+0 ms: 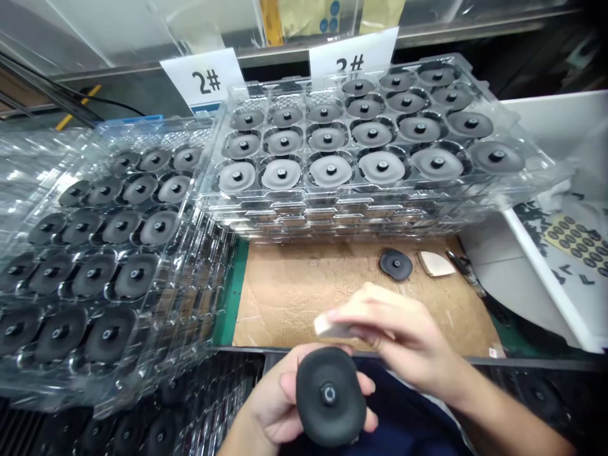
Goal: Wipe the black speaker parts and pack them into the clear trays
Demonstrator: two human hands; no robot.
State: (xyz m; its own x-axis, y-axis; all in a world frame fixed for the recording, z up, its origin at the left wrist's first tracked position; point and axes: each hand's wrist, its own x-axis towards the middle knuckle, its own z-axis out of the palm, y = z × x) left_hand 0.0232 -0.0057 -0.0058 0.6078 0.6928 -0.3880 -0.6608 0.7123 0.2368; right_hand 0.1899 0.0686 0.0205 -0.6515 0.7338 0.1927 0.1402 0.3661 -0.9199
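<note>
My left hand [278,399] grips a black rounded-square part [339,408] by its edges, its small central post facing up toward me. Just above it, my right hand [403,332] pinches a small white block [325,326], which looks like a sponge or eraser and is slightly blurred. The block is apart from the black part. Beyond my right hand, a second black part [396,264] lies on the cardboard sheet [280,297], with a cream-coloured pad [436,263] beside it.
Stacked clear plastic trays [304,196] filled with black parts stand behind the cardboard, and more trays [161,323] stand at left. Paper signs [206,79] marked 2# rise at the back. At right are a dark slim tool [463,269] and a white bin [546,278] with small black pieces.
</note>
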